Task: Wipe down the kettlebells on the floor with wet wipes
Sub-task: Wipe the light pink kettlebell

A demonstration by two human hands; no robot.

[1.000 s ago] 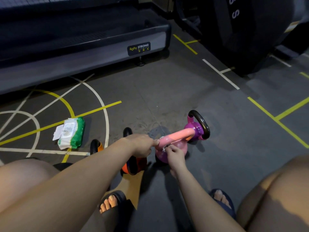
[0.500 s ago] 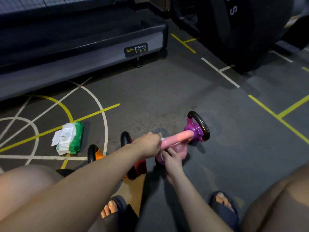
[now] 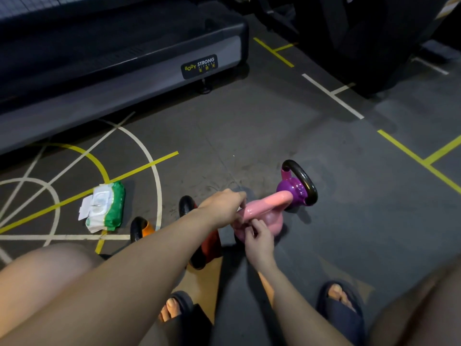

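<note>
floor (image 3: 249, 126): dark grey, yellow and white lines | on it: pink kettlebell (image 3: 264, 208), purple kettlebell (image 3: 291, 189), orange kettlebells (image 3: 210, 243), green-white wipes pack (image 3: 106, 207), treadmill base (image 3: 124, 78)

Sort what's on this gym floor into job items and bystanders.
Job: pink kettlebell, purple kettlebell, orange kettlebell, red kettlebell, pack of wet wipes, left hand, right hand.
Bystanders: treadmill, dark machine.
</note>
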